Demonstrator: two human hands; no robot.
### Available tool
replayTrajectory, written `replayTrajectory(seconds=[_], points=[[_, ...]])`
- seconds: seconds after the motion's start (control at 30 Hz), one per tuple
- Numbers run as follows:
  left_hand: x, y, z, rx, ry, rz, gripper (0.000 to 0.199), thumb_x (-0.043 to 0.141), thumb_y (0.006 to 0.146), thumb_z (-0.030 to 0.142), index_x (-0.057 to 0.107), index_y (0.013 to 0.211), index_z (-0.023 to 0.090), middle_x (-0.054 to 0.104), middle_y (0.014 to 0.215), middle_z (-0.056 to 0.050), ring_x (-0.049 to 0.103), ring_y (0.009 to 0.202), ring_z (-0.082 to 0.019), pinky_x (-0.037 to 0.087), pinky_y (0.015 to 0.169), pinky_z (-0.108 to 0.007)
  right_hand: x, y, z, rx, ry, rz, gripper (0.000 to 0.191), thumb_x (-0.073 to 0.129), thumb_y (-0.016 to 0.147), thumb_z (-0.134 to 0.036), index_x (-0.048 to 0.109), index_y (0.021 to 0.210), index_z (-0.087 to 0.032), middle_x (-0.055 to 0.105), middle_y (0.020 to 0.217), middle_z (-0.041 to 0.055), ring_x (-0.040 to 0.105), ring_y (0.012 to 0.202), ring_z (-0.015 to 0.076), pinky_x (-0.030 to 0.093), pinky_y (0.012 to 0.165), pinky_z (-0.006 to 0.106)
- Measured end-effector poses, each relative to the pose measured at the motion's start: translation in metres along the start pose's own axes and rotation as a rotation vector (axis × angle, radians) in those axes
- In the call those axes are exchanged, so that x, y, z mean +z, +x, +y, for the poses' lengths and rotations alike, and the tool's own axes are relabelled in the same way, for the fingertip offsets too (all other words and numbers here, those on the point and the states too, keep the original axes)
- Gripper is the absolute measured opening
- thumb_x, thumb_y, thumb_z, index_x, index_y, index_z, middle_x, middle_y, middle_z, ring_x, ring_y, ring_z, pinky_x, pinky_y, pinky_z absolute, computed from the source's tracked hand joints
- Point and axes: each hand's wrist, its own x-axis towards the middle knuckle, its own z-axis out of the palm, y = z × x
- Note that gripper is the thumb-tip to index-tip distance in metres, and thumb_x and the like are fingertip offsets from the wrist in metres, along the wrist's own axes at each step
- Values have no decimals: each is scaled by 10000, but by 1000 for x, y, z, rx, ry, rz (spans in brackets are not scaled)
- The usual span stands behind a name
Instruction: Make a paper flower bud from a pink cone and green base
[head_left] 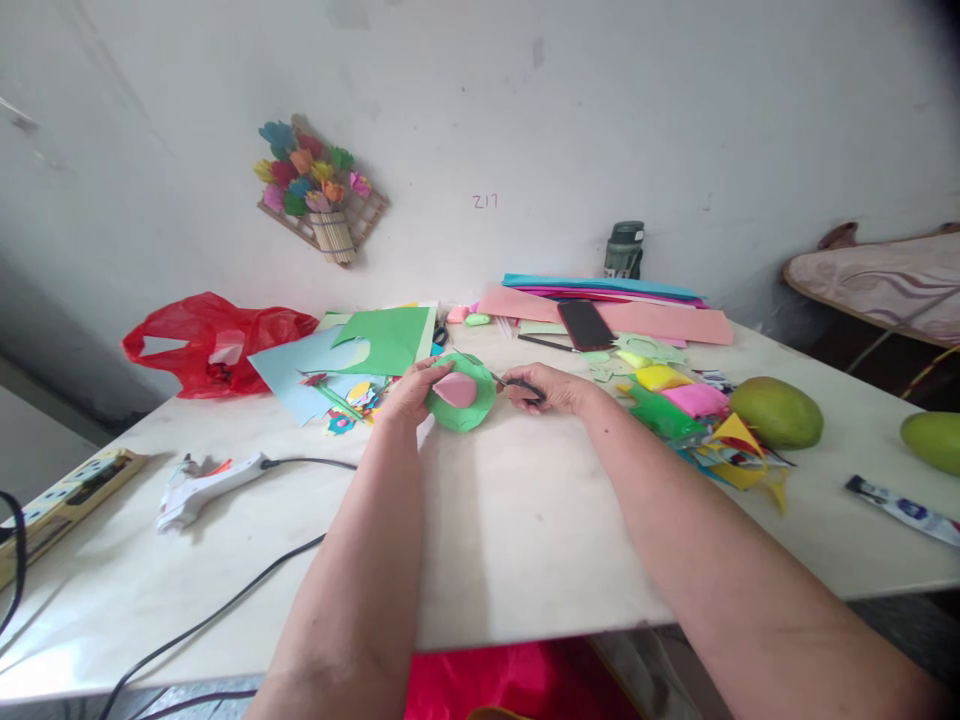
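My left hand grips the left edge of a roundish green paper piece, raised over the table. On that paper lies a pink petal-shaped piece, pointed towards its left side. My right hand is closed round the black handles of a pair of scissors. The scissor blades reach the right edge of the green paper; how far they are apart is too small to tell. Behind my left hand lie a green sheet with a curved cut-out and a light blue sheet.
A white glue gun with a black cord rests on the left, near a power strip. A red plastic bag stands behind. On the right are a phone, paper scraps, green mangoes and a tube.
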Motion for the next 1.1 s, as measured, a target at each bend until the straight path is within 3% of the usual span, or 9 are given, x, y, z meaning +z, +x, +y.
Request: replayTrajectory(seconds=[0.23,0.6,0.9,1.1], points=[[3,-3,0,-2,44,-61,318,796,549,299,662,783,130,656,672,-19,576,589,-126,432,589,-243,6,-6,-6,25,-77,55,26,476,643,-192,463,636,-170,388,456,-62,361,368,62,144,373,218],[8,-5,0,-2,47,-36,322,806,520,272,650,753,115,653,668,-28,573,578,-119,421,562,-231,1,-2,0,29,-128,57,220,536,723,-311,421,590,-178,429,486,-37,401,381,66,156,343,206],[9,0,-5,3,-21,-7,301,802,540,257,641,757,125,649,652,-25,575,575,-119,442,581,-240,2,-2,-1,-2,-131,83,151,481,704,-262,431,595,-169,410,518,-34,390,392,59,152,354,201],[13,-2,-4,13,-46,31,317,801,522,217,632,775,126,648,684,-19,587,604,-115,451,585,-223,4,-1,-1,0,-145,103,215,519,716,-323,417,597,-175,398,505,-42,389,387,60,158,349,201]])
